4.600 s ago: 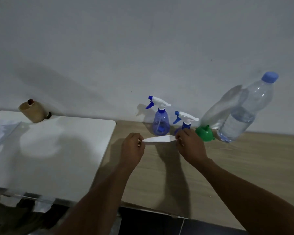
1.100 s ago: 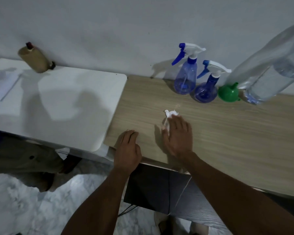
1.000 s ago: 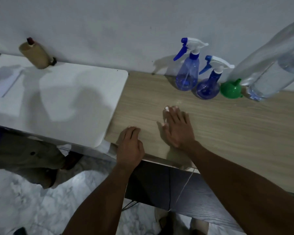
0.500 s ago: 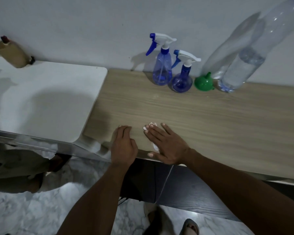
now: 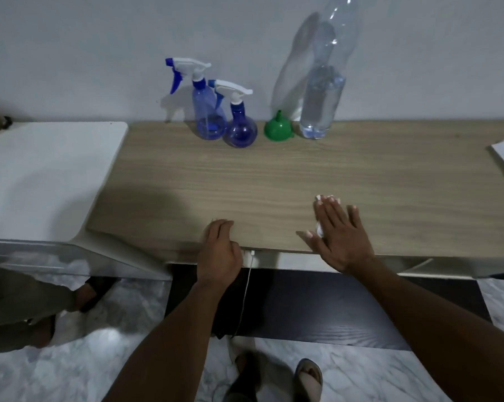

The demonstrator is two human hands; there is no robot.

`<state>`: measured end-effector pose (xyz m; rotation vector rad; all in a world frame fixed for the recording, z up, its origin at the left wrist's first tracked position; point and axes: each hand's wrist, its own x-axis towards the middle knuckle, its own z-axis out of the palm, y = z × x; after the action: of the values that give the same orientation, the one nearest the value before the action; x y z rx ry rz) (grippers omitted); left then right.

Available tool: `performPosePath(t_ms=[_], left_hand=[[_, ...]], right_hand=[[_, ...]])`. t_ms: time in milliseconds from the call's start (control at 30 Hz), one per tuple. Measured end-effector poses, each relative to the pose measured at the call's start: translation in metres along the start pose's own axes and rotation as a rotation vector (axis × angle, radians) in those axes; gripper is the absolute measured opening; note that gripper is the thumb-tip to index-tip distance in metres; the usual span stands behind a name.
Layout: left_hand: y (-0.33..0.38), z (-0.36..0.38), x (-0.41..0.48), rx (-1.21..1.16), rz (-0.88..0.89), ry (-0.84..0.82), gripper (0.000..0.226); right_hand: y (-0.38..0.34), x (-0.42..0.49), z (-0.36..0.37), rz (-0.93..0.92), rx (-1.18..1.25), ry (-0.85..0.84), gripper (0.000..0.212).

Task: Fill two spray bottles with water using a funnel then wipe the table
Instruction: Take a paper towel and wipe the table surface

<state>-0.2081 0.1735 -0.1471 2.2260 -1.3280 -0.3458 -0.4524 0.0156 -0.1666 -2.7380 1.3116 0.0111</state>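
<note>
Well in front of the green funnel (image 5: 277, 129), the right hand (image 5: 339, 236) presses flat, fingers straight, on what looks like a white tissue (image 5: 319, 227). The left hand (image 5: 220, 250) rests relaxed, front-left of the funnel (both spray bottles (image 5: 208, 111) stand just to its left).

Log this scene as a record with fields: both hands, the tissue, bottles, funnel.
Right hand: flat, pressing white tissue onto wooden table
Left hand: resting on table's front edge
Tall spray bottle: blue, upright by wall
Round spray bottle: blue, upright beside it
Funnel: green, spout up, right of bottles
Water bottle: clear, upright, partly full, beside funnel
</note>
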Motion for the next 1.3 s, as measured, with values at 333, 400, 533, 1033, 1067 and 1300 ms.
performPosePath(t_ms=[333,400,533,1033,1067,1300], left_hand=[[-0.037,-0.029,-0.006,0.082,-0.014,-0.031,0.041],[-0.050,-0.036,-0.004,0.059,0.010,-0.038,0.042],[-0.085,-0.056,0.003,0.034,0.035,-0.038,0.044],[-0.200,-0.132,0.012,0.092,-0.018,0.005,0.051],[-0.200,-0.132,0.011,0.101,-0.012,0.001,0.051],[-0.177,-0.127,0.008,0.127,0.020,-0.031,0.038]], right_hand=[[-0.081,0.006,0.011,0.805,0.278,0.178,0.094],[-0.107,0.015,0.012,0.844,0.304,0.177,0.095],[-0.163,0.039,0.017,0.849,0.296,0.167,0.098],[-0.354,0.108,0.041,0.026,0.159,0.121,0.066],[-0.349,0.104,0.042,-0.074,0.155,0.155,0.067],[-0.326,0.069,0.027,-0.438,0.394,0.232,0.068]])
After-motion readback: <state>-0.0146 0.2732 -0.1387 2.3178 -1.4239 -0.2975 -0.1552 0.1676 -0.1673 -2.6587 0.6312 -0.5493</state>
